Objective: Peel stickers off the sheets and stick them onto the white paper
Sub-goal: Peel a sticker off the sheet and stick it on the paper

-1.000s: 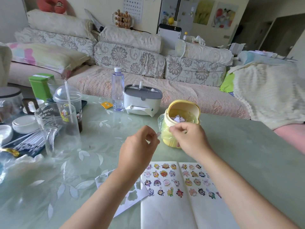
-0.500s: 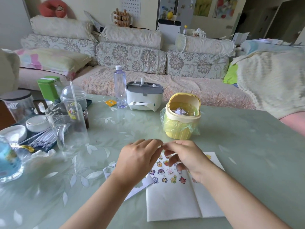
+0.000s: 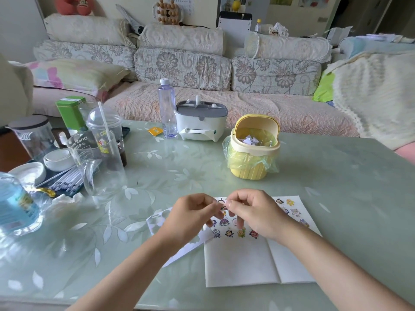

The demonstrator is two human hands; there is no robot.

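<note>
A white paper (image 3: 244,261), folded down the middle, lies on the green table in front of me with several cartoon stickers stuck along its upper part. My left hand (image 3: 190,217) and my right hand (image 3: 251,212) meet just above that upper part. Both pinch one small sticker (image 3: 222,204) between thumb and fingertips. Beneath my left hand lies a used sticker sheet (image 3: 161,221) with cut-out holes, partly hidden by my wrist.
A yellow mini bin (image 3: 251,151) lined with a bag holds paper scraps behind the paper. A glass mug (image 3: 98,164), domed cup, green tin, jars and a blue-capped bottle crowd the left. A water bottle (image 3: 167,108) and tissue box (image 3: 201,121) stand at the back.
Both hands came down and toward me from the yellow bin's mouth to just above the white paper, and they stay pinched together on a small sticker.
</note>
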